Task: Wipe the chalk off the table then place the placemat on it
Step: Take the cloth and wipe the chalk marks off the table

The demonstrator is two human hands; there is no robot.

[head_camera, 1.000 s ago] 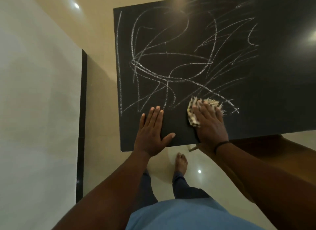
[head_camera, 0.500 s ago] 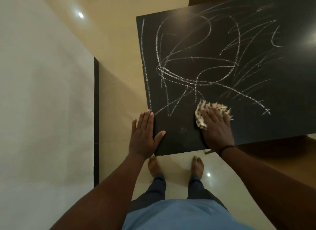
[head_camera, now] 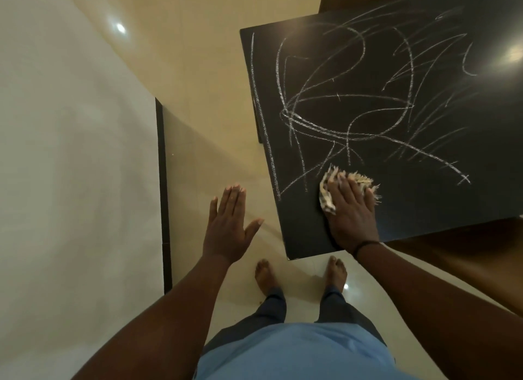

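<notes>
A black table (head_camera: pixel 424 210) fills the upper right, its top covered with white chalk scribbles (head_camera: pixel 339 119). My right hand (head_camera: pixel 352 212) lies flat on a frayed checked cloth (head_camera: pixel 328 193) near the table's front left corner, fingers straight, pressing it to the surface. The strip of tabletop nearest me carries no chalk lines. My left hand (head_camera: pixel 230 224) hovers over the floor to the left of the table, fingers straight and thumb spread, touching nothing. No placemat is in view.
A white wall (head_camera: pixel 70 167) with a dark skirting edge (head_camera: pixel 164 195) runs down the left. Glossy beige floor (head_camera: pixel 198 96) lies between wall and table. My bare feet (head_camera: pixel 266 275) stand just before the table's front corner. A brown wooden piece (head_camera: pixel 452 255) shows under the table's right front edge.
My left hand has come off the table's front left corner and now hangs over the floor. The view has shifted left, so the table sits further right. The right hand stays on the cloth.
</notes>
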